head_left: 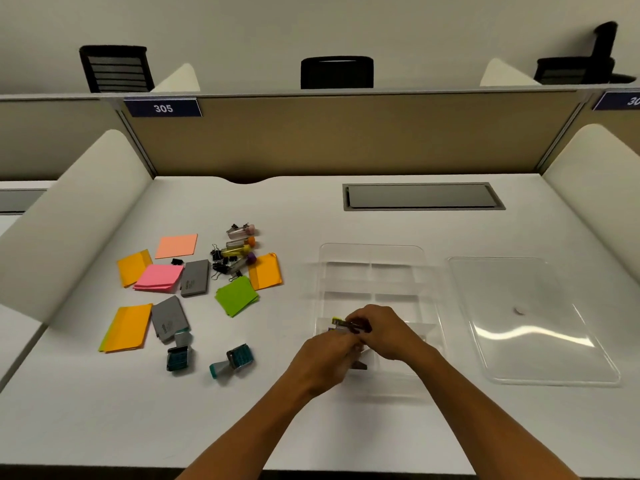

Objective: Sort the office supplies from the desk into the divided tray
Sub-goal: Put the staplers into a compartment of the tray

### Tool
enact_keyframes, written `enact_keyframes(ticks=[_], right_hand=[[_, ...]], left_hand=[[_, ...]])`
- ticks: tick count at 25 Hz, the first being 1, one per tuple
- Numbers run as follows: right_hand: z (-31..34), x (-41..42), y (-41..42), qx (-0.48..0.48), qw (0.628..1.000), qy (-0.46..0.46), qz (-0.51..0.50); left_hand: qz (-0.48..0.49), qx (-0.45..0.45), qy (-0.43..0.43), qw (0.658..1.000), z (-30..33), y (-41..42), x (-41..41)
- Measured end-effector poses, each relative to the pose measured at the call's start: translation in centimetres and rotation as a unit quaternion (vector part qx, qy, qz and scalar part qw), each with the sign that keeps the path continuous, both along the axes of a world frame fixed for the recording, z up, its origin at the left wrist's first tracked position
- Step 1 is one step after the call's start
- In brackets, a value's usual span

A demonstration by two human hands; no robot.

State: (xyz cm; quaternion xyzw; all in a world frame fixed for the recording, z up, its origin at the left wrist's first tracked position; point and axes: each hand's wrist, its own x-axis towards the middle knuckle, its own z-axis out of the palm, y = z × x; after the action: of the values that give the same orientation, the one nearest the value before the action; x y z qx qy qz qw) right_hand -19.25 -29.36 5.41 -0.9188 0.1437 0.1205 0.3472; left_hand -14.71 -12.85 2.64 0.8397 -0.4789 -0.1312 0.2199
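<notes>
Hands: the left hand (pixel 327 355) and the right hand (pixel 388 332) are meeting over the near part of the clear tray (pixel 372 252).
Grip: both hands are pinching a small bundle of things (pixel 344 325) with yellow and dark bits; the picture is too blurry to tell what they are.
Tray: it is sitting on the white tabletop (pixel 346 427), with its clear lid (pixel 526 317) lying just to the right.
What is waiting: sticky notes (pixel 159 277), black clips (pixel 220 261), little tubes (pixel 242 251), gray pads (pixel 195 277) and stamps (pixel 239 358) are lying well off to the left.
Which way: the bundle is sitting right above the tray's near slots, so it is only needing to go down.
Nearer hand: the left hand is closer to the pile, so I am guessing it is the better one to reach next.
</notes>
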Motion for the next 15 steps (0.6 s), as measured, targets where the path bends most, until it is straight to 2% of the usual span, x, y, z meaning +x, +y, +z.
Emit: enact_keyframes(ticks=[3, 7, 11, 15], right_hand=[[-0.2, -0.3, 1.1, -0.003, 1.000, 0.014, 0.019], [-0.6, -0.9, 2.8, -0.051, 0.996, 0.038, 0.066], [-0.2, -0.8, 3.3, -0.128, 0.987, 0.038, 0.085], [0.8, -0.5, 4.0, -0.197, 0.973, 0.004, 0.125]], left_hand=[[0.050, -0.084, -0.039, 0.994, 0.2, 1.1, 0.4], [0.095, -0.116, -0.077, 0.986, 0.3, 2.0, 0.8], [0.164, -0.139, -0.064, 0.975, 0.6, 2.8, 1.3], [0.173, -0.139, -0.042, 0.974, 0.3, 3.6, 1.5]])
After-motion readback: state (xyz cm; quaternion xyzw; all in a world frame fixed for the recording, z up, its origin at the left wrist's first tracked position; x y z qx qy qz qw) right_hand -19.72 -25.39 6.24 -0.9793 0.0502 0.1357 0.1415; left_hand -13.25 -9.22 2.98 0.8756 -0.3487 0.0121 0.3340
